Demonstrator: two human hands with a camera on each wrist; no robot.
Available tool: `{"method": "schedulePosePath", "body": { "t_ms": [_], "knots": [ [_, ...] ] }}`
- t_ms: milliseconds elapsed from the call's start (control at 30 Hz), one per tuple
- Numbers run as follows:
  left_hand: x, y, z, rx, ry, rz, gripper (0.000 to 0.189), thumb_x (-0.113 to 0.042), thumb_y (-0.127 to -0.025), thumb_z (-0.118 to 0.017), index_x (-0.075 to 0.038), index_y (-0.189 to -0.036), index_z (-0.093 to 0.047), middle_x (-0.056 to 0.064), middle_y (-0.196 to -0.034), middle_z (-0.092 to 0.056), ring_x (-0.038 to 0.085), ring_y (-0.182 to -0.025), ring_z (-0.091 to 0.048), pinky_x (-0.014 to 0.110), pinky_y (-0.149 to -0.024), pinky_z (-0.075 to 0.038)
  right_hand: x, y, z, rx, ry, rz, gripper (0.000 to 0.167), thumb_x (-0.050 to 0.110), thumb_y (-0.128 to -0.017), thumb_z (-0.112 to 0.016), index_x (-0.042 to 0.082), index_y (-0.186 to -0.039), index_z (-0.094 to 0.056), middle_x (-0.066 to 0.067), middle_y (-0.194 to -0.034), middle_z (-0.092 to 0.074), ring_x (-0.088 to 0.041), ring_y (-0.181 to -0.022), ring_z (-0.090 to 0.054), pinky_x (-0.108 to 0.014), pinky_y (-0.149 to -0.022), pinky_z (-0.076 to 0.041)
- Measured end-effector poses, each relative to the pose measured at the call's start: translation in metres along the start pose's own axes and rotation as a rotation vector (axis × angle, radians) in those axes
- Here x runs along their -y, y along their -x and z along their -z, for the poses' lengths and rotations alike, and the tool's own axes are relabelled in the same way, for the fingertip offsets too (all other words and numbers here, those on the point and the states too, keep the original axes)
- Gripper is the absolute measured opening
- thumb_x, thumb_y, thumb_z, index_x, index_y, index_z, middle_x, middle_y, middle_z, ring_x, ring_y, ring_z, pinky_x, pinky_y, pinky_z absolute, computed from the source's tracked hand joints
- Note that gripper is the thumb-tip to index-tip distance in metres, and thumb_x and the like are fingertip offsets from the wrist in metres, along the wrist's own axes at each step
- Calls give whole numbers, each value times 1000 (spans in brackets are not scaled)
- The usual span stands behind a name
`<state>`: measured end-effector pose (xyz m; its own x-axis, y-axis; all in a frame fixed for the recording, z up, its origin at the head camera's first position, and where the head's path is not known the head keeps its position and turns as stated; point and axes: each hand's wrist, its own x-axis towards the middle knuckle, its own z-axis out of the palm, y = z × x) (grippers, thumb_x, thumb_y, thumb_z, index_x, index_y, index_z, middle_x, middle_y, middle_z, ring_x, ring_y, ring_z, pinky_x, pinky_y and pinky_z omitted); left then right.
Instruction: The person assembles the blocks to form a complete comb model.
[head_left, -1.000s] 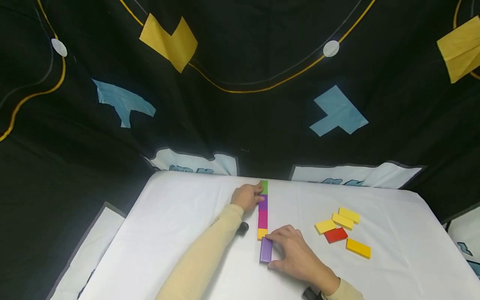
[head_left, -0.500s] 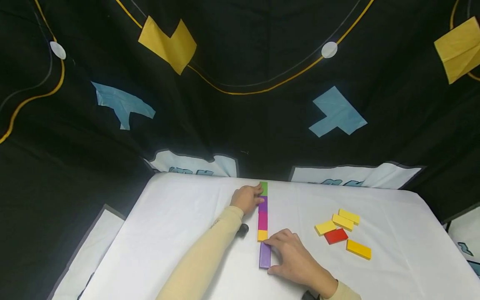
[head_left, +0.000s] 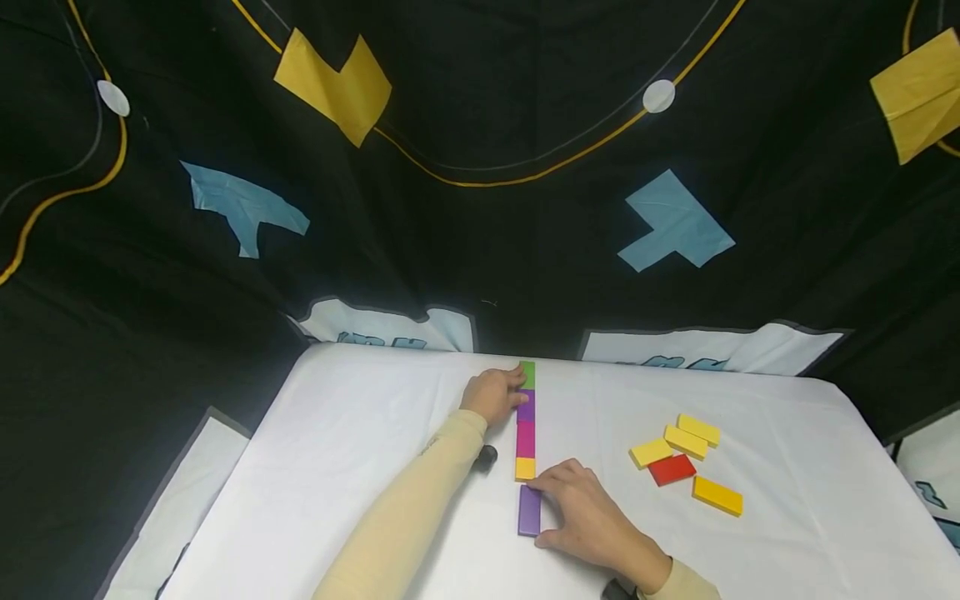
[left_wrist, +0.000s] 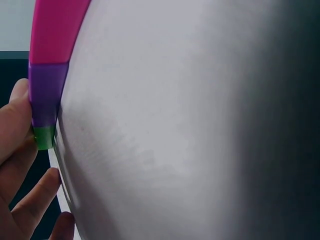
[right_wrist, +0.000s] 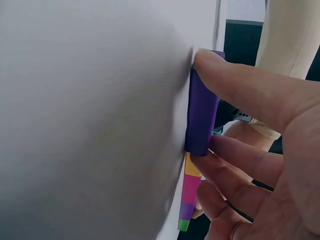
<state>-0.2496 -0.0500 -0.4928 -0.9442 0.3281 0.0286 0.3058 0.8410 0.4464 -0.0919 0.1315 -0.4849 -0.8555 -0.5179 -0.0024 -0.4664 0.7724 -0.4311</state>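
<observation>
A line of flat blocks runs from the table's far edge toward the near side: a green block [head_left: 528, 375], a dark purple block [head_left: 527, 406], a magenta block [head_left: 526, 439] and an orange-yellow block [head_left: 525, 469]. At its far end my left hand [head_left: 491, 394] rests against the left side, index finger at the green block and thumb at the dark purple one. My right hand [head_left: 588, 512] pinches a lighter purple block [head_left: 529, 511] by its two ends, thumb at the near end [right_wrist: 210, 56]. That block lies in line just below the orange-yellow one, fingertips between them.
To the right lie several loose blocks: three pale yellow blocks [head_left: 686, 442], a red block [head_left: 672, 470] and a deeper yellow block [head_left: 717, 496]. A white cloth [head_left: 360, 400] covers the table. A dark curtain [head_left: 480, 250] hangs behind it.
The right hand has drawn the lighter purple block slightly toward the near side and straightened it; over the last half second it barely moves. The left hand keeps its place.
</observation>
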Motion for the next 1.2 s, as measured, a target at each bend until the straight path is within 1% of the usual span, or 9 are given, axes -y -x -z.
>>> {"method": "schedulePosePath", "body": {
  "t_ms": [67,167,300,433,500,567,700,1033,1200],
  "knots": [
    [0,0,1,-1,0,1,45,-33,-92,-73,-20,-135,-65,-8,-147,-52,29,-135,-51,46,-109,-44,-1,1,-1,-5,7,2,66,39,-70,-91,13,-126,-69,1,-120,-68,-20,-113,-54,-48,-98,-48],
    [0,1,1,-1,-2,-1,45,-33,-92,-73,-20,-135,-65,-8,-146,-53,29,-134,-51,46,-108,-44,-2,4,-1,2,6,-18,67,41,-71,-89,17,-129,-68,2,-123,-67,-19,-114,-54,-47,-98,-50],
    [0,1,0,-3,-9,-1,45,-33,-92,-73,-20,-134,-65,-8,-146,-53,29,-134,-52,45,-108,-45,-3,7,1,29,-2,-38,62,42,-77,-86,23,-133,-66,5,-123,-65,-16,-113,-55,-44,-96,-53],
    [0,1,0,-8,2,5,45,-33,-92,-73,-19,-135,-65,-7,-146,-53,29,-134,-52,44,-109,-44,-2,10,2,38,6,13,54,39,-83,-82,23,-132,-67,6,-117,-66,-14,-108,-57,-40,-92,-54],
    [0,1,0,-11,9,5,45,-33,-92,-73,-19,-135,-65,-7,-146,-54,28,-134,-51,43,-109,-44,-2,11,1,27,14,43,51,37,-84,-81,21,-131,-69,7,-115,-66,-12,-106,-57,-37,-90,-54],
    [-1,1,0,-11,16,5,46,-33,-92,-74,-19,-135,-65,-7,-146,-54,28,-135,-51,43,-109,-44,-2,12,0,6,16,67,49,35,-84,-81,20,-129,-70,7,-113,-66,-11,-103,-57,-36,-89,-54],
    [-1,1,0,-9,27,7,46,-32,-92,-74,-19,-135,-65,-6,-146,-54,29,-135,-51,44,-109,-44,-2,10,-1,-26,30,87,48,34,-84,-81,19,-128,-70,6,-112,-67,-12,-102,-57,-34,-88,-54],
    [-2,1,0,-4,29,12,46,-32,-92,-73,-19,-135,-64,-7,-147,-53,30,-136,-50,47,-109,-43,-4,4,-3,-21,18,82,49,34,-83,-82,20,-128,-71,5,-112,-68,-15,-105,-58,-38,-90,-54],
    [-1,1,0,-14,21,4,46,-32,-92,-73,-18,-135,-64,-6,-146,-54,30,-135,-51,46,-108,-44,-6,3,-3,-16,17,79,49,35,-83,-82,20,-129,-70,5,-113,-68,-15,-106,-58,-39,-91,-54]
  ]
}}
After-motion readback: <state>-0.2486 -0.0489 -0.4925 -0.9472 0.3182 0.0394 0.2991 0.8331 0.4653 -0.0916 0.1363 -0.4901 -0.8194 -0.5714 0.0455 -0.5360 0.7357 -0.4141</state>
